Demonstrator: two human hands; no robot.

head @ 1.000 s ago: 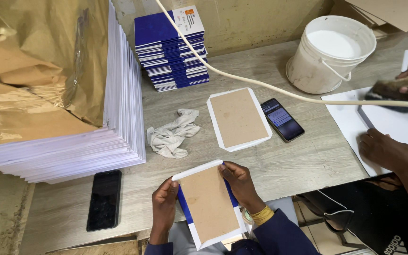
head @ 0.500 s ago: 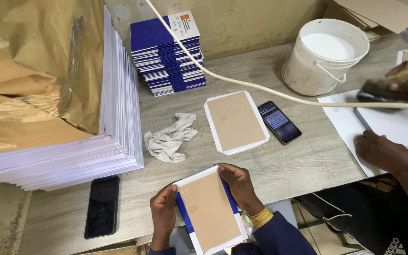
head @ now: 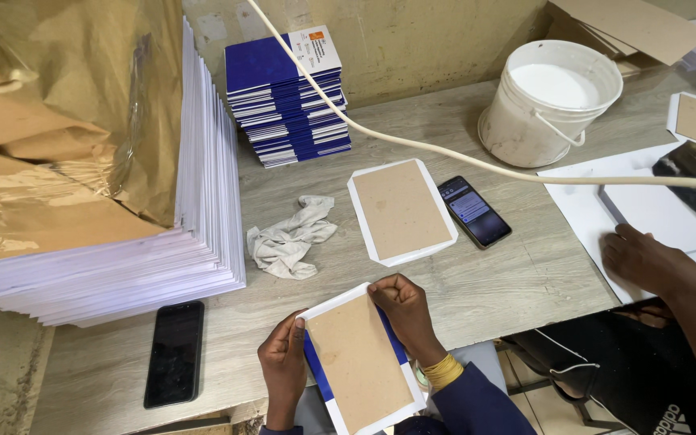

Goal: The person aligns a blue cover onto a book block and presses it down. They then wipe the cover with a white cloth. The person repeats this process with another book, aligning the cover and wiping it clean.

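On the grey wooden tabletop (head: 525, 282) stand a tall stack of white sheets (head: 122, 274), a white plastic bucket (head: 553, 101) and a crumpled rag (head: 287, 239); both hands, left (head: 283, 366) and right (head: 404, 314), pinch a blue-and-white cover with brown card (head: 360, 362) at the near edge, its long axis tilted away leftward

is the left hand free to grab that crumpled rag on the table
Probably not right away: the left hand grips the edge of the cardboard cover. The rag lies close ahead on bare table, nothing between.
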